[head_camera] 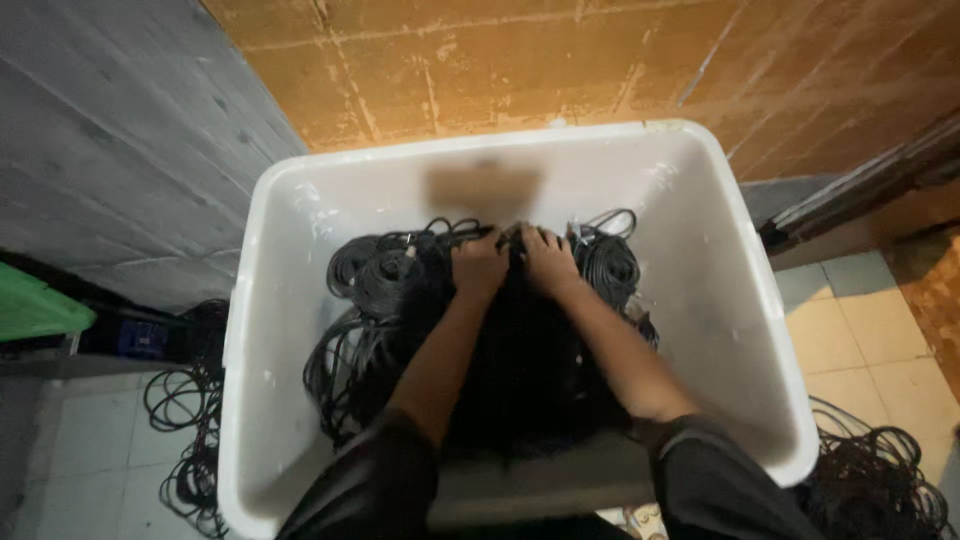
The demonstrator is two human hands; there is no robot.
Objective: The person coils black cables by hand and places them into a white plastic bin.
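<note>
A large white plastic tub [760, 330] stands on the floor, holding several coils of black cable [385, 275]. Both my arms reach down into it. My left hand [480, 265] and my right hand [546, 262] sit side by side, fingers curled over a dark bundle of black cable [520, 350] in the middle of the tub. More coils [608, 262] lie to the right of my right hand. What lies under the bundle is hidden in shadow.
Loose black cable lies on the tiled floor left of the tub [190, 420] and at the lower right [880, 470]. A grey wall [110, 130] rises at left, an orange wall [560, 60] behind. A green object [35, 310] sits at far left.
</note>
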